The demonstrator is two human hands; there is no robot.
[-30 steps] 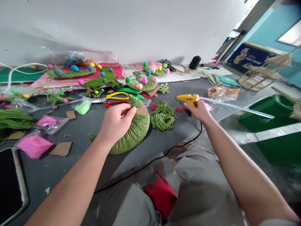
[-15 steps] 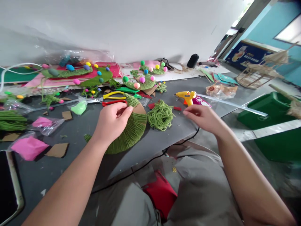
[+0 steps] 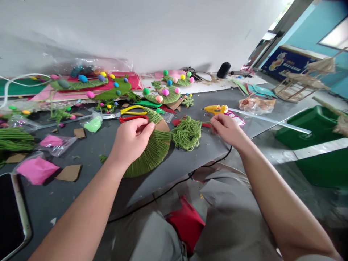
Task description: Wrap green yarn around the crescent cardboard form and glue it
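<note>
The left hand (image 3: 130,139) pinched the yarn-wrapped cardboard (image 3: 148,156) near its upper end, thumb and forefinger clenched together. The piece lay on the grey bench (image 3: 187,166), its green winding broken by a bare brown patch. The right hand (image 3: 228,128) hovered just in front of the yellow glue gun (image 3: 213,109), its fingers bunched; whether they gripped anything small could not be told. Between the 2 hands sat a loose heap of green yarn (image 3: 186,134), just beside the cardboard. Scissors (image 3: 111,116) lay beyond the left hand, near a bag of light green material (image 3: 93,124).
</note>
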